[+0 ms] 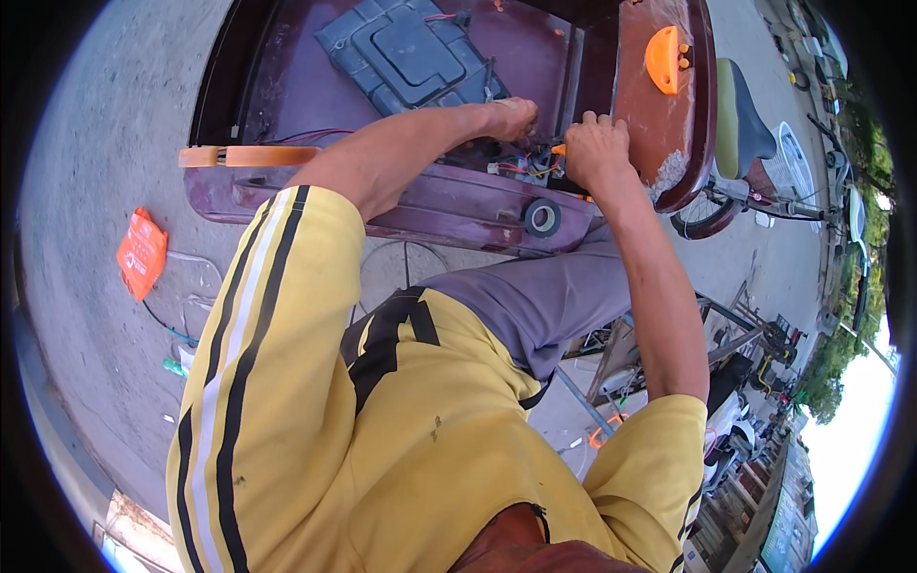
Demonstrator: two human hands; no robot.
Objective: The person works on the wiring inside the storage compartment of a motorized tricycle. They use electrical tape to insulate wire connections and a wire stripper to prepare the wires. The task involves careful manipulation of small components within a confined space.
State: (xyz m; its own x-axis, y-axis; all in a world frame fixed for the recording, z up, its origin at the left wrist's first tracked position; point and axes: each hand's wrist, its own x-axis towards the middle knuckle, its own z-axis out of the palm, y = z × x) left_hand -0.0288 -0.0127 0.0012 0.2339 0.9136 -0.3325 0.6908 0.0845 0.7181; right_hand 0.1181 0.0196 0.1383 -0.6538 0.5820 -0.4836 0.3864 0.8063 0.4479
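Note:
Both hands are at work over an open maroon vehicle body. My left hand is closed, its fingertips down among the wires and mostly hidden. My right hand is closed around an orange-handled tool, of which only a small orange part shows. Coloured wires with connectors lie just below and between the hands. A dark plastic box-like cover rests tilted inside the body, beyond my left forearm. On the near ledge sits a roll of black tape.
An amber roll or band lies at the ledge's left end. An orange half-round piece rests on the reddish panel at right. An orange bag is on the ground at left. A green-and-black saddle and metal frames stand to the right.

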